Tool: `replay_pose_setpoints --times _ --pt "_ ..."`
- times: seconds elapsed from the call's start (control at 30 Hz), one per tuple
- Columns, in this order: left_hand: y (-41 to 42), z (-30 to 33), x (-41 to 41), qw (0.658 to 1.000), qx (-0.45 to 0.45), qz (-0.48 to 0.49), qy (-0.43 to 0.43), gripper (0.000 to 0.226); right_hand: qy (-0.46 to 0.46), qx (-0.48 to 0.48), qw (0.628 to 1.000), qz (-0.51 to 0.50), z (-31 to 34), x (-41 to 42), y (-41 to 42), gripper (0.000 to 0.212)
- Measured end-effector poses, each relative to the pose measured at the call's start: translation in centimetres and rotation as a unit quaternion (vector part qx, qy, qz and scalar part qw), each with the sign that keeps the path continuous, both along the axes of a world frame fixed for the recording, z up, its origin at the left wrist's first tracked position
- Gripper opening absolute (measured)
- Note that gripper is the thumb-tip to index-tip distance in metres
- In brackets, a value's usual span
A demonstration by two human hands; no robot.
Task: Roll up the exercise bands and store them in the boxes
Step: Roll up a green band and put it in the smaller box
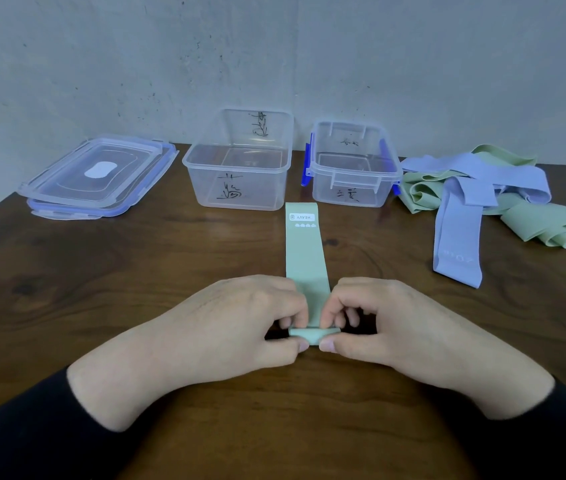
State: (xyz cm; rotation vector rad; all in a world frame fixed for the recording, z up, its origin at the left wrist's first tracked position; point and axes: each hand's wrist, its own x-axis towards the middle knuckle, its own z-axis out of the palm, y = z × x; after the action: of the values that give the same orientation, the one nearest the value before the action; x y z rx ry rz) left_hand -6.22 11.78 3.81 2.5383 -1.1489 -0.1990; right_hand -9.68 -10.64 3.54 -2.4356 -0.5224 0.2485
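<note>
Here, a pale green exercise band [306, 251] lies flat on the brown wooden desk [136, 271] at the centre of the frame, running straight away from the person, its far end with a white "HEAVY" label reaching almost to the boxes. Its near end is turned over into a small first roll. The left hand [236, 317] and the right hand [385, 317] meet at that roll, each grip pinching one end of it between thumb and curled fingers; both wrists rest on the desk, in black sleeves [32, 431].

Just beyond the band's far end stand two clear plastic boxes side by side, both open: the larger box [240, 161] at upper centre, and the smaller box [354, 168] to its right, with blue clips. Both carry black handwritten marks. In the upper left of the frame two clear lids [98, 174] lie stacked. At the right edge a loose pile of bands [489, 195], lilac and pale green, lies tangled, one lilac loop stretching toward the lower right.
</note>
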Motion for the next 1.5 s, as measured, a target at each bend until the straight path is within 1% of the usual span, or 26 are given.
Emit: replay_pose_setpoints --times 0.1,0.27,0.53,0.67,0.8,0.97,1.27,1.4,1.5 --pt "0.03 0.02 -0.10 1.000 0.003 0.006 -0.010 0.015 0.000 -0.013 1.000 0.000 -0.15 0.01 0.10 0.018" --pt "0.02 -0.12 -0.12 1.000 0.011 0.014 -0.010 0.027 -0.011 -0.015 1.000 -0.013 -0.27 0.04 0.18 0.013" --pt "-0.07 -0.14 0.07 1.000 0.004 0.026 0.002 0.017 -0.018 -0.023 0.999 -0.014 -0.12 0.15 0.19 0.011" --pt "-0.06 -0.21 0.16 1.000 0.002 0.030 0.000 0.014 -0.026 -0.028 0.999 -0.011 -0.20 0.14 0.22 0.019" --pt "-0.03 -0.27 0.16 0.999 -0.002 0.037 -0.003 0.015 -0.041 -0.039 0.998 -0.016 -0.36 0.22 0.45 0.015" --pt "-0.06 -0.11 0.13 0.999 0.013 0.043 -0.010 0.022 -0.052 -0.032 0.998 -0.012 -0.32 0.01 0.40 0.011" --pt "0.06 -0.24 0.19 0.999 -0.003 0.048 -0.013 0.013 -0.046 -0.026 0.998 -0.025 -0.30 0.09 0.54 0.016" --pt "0.05 -0.38 0.27 0.998 -0.003 0.052 -0.018 0.015 -0.054 -0.029 0.998 -0.031 -0.40 0.11 0.75 0.013" --pt "0.09 -0.41 0.38 0.998 0.002 0.053 -0.018 0.024 -0.056 -0.032 0.997 -0.035 -0.42 0.08 0.75 0.010"
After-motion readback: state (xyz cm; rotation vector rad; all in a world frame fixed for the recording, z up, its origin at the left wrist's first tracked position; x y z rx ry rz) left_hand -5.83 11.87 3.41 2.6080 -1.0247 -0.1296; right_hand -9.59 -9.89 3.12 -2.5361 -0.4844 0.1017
